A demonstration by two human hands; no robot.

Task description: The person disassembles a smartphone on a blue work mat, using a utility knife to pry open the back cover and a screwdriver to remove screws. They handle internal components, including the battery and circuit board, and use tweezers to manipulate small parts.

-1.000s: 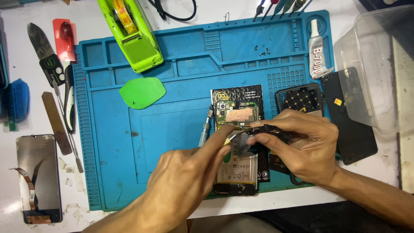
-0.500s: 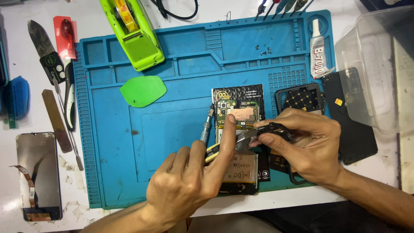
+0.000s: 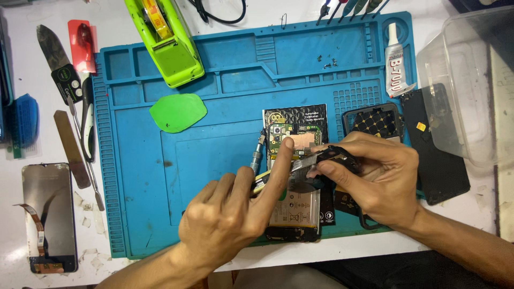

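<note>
An opened phone [image 3: 297, 131] lies on the blue repair mat [image 3: 214, 155], with its green circuit board and its battery [image 3: 289, 207] exposed. My left hand [image 3: 233, 217] reaches in from below. Its index finger is stretched out and the tip presses on the board. A screwdriver [image 3: 257, 156] with a yellow and black grip is tucked under the other fingers. My right hand [image 3: 377, 182] sits just right of the phone and pinches a small black and silver part [image 3: 327, 155] over the phone's middle, close to my left fingertip.
A green tape dispenser [image 3: 166, 40], a green pick [image 3: 178, 112], a glue tube [image 3: 396, 59] and loose screws [image 3: 327, 63] are on the mat. A black frame [image 3: 375, 120], a back cover [image 3: 444, 166] and a clear plastic box [image 3: 471, 80] lie right. A detached screen [image 3: 48, 214] and hand tools [image 3: 69, 144] lie left.
My left hand drew back toward the lower left and uncovered the screwdriver. Its index finger now points out onto the board. The right hand barely moved.
</note>
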